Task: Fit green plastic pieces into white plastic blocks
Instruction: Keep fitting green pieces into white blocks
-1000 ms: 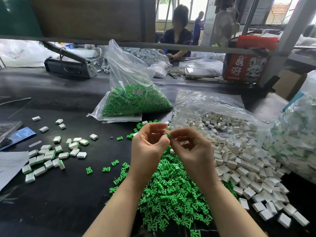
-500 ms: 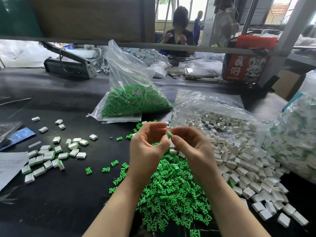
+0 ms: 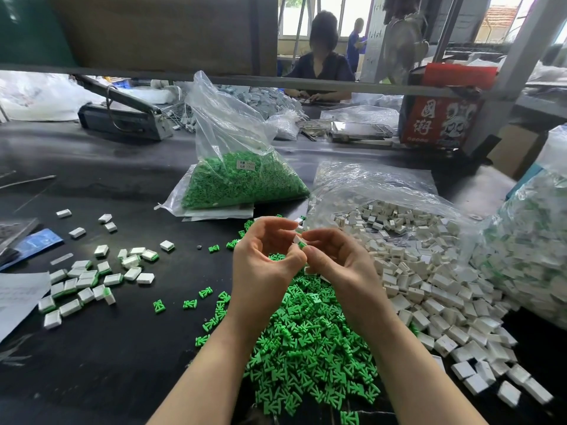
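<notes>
My left hand and my right hand meet above the table's middle, fingertips together. Between them they pinch a small white block with a green piece showing at its end. Under my wrists lies a loose heap of green plastic pieces. To the right spreads a pile of white plastic blocks spilling out of a clear bag. At the left lie several assembled white blocks with green ends.
A clear bag of green pieces stands behind my hands. A large bag of finished blocks fills the right edge. Papers lie at the far left. A bag sealer and a red box sit at the back, where another person sits working.
My hands stay pinched together at the same spot; the green piece between my fingertips now shows a white block next to it.
</notes>
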The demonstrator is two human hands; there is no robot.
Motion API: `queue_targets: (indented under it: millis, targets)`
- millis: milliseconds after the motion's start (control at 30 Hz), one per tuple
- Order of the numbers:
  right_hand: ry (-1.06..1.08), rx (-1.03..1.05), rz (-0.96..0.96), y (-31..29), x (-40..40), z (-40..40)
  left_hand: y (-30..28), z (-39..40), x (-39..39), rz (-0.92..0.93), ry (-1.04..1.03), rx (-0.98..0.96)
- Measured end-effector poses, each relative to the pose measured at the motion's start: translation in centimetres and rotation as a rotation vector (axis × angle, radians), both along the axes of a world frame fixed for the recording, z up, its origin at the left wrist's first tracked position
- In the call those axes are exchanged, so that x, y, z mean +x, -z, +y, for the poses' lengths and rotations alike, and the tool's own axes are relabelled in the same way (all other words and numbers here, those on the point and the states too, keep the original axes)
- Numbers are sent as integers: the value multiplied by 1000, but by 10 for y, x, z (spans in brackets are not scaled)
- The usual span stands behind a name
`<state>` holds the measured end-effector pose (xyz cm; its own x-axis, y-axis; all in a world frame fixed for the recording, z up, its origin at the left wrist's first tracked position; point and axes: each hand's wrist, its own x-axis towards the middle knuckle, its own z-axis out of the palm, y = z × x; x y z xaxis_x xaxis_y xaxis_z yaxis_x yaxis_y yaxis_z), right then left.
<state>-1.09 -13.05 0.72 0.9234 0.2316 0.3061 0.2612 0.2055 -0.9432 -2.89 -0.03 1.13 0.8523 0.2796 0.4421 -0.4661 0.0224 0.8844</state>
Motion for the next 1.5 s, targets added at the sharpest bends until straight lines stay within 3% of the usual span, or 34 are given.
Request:
queue_targets:
  millis: [333, 1500]
  targets:
    - [-153, 76, 117, 2, 1, 0, 2, 0, 1, -1, 104, -8]
    - [-124, 83, 82, -4, -4, 2, 8, 3, 5, 24, 218, -80]
